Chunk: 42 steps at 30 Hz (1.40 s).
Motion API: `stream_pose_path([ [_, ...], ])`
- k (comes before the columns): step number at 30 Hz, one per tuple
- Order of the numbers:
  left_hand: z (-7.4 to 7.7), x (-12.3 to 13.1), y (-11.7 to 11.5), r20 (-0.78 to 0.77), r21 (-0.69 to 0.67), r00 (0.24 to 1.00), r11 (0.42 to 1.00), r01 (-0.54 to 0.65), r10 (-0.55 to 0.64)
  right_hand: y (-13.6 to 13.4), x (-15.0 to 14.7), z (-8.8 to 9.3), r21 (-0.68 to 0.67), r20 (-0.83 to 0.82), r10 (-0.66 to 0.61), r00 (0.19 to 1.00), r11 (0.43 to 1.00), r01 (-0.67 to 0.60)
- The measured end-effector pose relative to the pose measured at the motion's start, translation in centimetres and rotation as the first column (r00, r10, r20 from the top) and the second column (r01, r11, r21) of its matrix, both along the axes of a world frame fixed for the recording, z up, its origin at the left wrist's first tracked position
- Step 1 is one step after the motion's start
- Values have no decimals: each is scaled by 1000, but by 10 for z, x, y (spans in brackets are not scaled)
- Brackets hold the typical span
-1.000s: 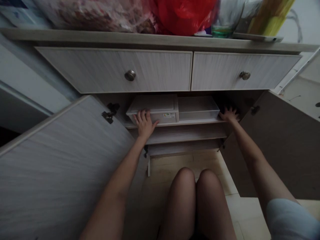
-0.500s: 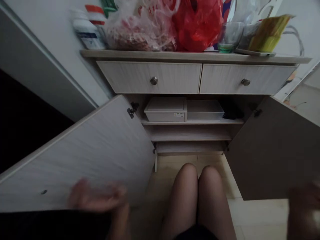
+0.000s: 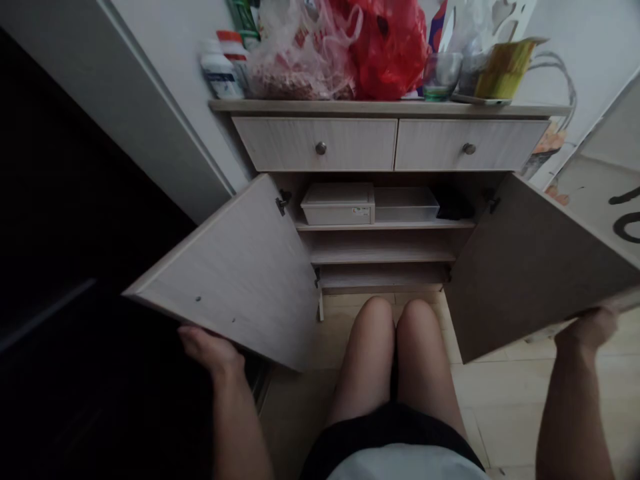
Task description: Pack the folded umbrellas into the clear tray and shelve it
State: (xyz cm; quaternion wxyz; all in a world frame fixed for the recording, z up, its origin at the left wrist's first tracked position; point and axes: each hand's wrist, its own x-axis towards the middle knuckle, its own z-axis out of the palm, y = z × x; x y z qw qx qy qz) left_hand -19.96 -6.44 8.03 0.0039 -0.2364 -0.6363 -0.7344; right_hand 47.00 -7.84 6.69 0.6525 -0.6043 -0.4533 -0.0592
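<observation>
A pale wood cabinet [image 3: 385, 233] stands before me with both its doors swung wide. My left hand [image 3: 213, 350] is at the edge of the left cabinet door [image 3: 235, 267], fingers against it and partly hidden behind the panel. At the edge of the right cabinet door [image 3: 540, 267], my right hand [image 3: 590, 328] has its fingers bent around the panel, the tips out of sight. On the upper shelf inside sit a white lidded box [image 3: 337, 205], a clear plastic bin [image 3: 405, 203] and something black [image 3: 453, 202].
Above the doors are two drawers [image 3: 360, 143] with round knobs. The cabinet top holds a red plastic bag [image 3: 387, 50], a clear bag [image 3: 305, 60], white bottles [image 3: 219, 70], a glass [image 3: 443, 77] and a yellow packet [image 3: 505, 67]. My knees [image 3: 395, 320] are close to the opening.
My blurred hands have come to the door edges. The view has shifted, so more of both doors' outer edges and my lap shows. The shelf contents look the same.
</observation>
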Motion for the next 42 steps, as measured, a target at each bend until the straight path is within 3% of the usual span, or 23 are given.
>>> stream_pose_path([
  [1, -9, 4, -4, -47, -12, 999, 1000, -23, 23, 1, -11, -6, 54, -114, -100, 988, 993, 107],
  [3, -22, 16, -12, -144, -34, 989, 999, -40, 34, 3, -40, -13, 74, -278, -153, 948, 981, 180],
  [7, -34, 52, -12, -279, -77, 952, 991, 108, -125, 8, -102, -6, -7, -234, -30, 972, 1000, 30],
  [11, -27, 92, 13, -387, -166, 858, 941, 295, -337, 31, -150, 13, -80, -92, 157, 983, 983, -164],
  [15, -14, 141, 49, -448, -227, 730, 855, 466, -517, 76, -189, 23, -107, -40, 319, 947, 941, -322],
  [20, 3, 202, 109, -421, -403, 596, 729, 553, -684, 133, -228, 30, -175, -39, 422, 906, 889, -422],
  [24, 18, 232, 153, -413, -537, 542, 676, 505, -733, 171, -246, 35, -234, 2, 435, 900, 875, -423],
  [28, 30, 246, 182, -418, -625, 497, 637, 451, -761, 207, -256, 38, -245, 19, 452, 892, 867, -434],
  [35, 39, 260, 216, -380, -697, 516, 605, 386, -767, 255, -266, 36, -258, 29, 452, 891, 865, -431],
  [42, 39, 262, 238, -377, -713, 517, 597, 368, -769, 277, -266, 36, -272, 46, 467, 883, 857, -438],
])
